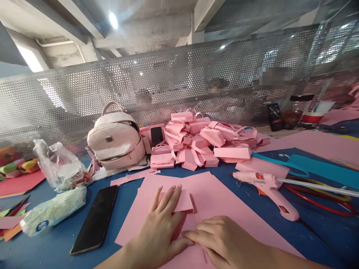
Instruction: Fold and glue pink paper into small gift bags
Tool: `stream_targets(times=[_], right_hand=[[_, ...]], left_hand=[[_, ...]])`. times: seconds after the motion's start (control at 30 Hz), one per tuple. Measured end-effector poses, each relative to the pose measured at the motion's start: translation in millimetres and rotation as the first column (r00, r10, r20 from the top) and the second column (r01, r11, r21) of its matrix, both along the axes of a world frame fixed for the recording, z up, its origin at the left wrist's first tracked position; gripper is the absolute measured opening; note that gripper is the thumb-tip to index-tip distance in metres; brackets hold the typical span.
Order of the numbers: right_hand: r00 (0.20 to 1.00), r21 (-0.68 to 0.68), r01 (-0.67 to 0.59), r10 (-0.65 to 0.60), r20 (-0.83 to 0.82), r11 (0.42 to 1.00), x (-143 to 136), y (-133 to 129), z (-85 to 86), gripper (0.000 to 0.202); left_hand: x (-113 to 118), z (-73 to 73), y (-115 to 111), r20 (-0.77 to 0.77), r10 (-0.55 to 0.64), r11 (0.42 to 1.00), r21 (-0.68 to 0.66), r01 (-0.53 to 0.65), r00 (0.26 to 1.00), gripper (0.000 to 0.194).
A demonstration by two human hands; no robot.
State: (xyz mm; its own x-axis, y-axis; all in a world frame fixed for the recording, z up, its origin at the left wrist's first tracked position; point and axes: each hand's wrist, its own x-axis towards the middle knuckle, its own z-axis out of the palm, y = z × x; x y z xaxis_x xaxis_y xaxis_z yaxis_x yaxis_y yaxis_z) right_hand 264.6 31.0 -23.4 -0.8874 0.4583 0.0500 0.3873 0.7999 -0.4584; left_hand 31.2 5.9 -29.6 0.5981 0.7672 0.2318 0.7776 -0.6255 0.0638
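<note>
We log the setting as a paper-craft workshop in a bare building: concrete beams (209,13) show overhead. Evidence on the blue worktable (60,244): pink paper sheets (224,200), a glue gun (270,190) and a heap of similar folded pink pieces (196,142). Behind it we note a perforated metal partition (174,71), with people (144,101) dimly visible through its holes.

Pink paper piece (189,222), partly folded.
Plain, matte; flap (184,201) at far end slightly raised, its right edge shadowed. Lies over larger, flat pink sheets (227,205), nearer part extending toward the viewer; middle partly hidden.
</note>
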Motion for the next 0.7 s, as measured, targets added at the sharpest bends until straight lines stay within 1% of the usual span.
stream_targets(times=[0.33, 0.7], right_hand=[[0.999, 0.008, -0.001, 0.001, 0.036, 1.0, -0.6, -1.5, 4.6, 0.044], [1.0, 0.039, -0.004, 0.002, 0.031, 0.999, -1.1, -3.4, 6.4, 0.042]], left_hand=[[-0.9, 5.8, -1.9, -0.043, -0.033, 0.999, 0.011, 0.034, 0.999, 0.047], [1.8, 13.1, -5.8, -0.112, -0.056, 0.998, 0.033, 0.06, 0.992, 0.046]])
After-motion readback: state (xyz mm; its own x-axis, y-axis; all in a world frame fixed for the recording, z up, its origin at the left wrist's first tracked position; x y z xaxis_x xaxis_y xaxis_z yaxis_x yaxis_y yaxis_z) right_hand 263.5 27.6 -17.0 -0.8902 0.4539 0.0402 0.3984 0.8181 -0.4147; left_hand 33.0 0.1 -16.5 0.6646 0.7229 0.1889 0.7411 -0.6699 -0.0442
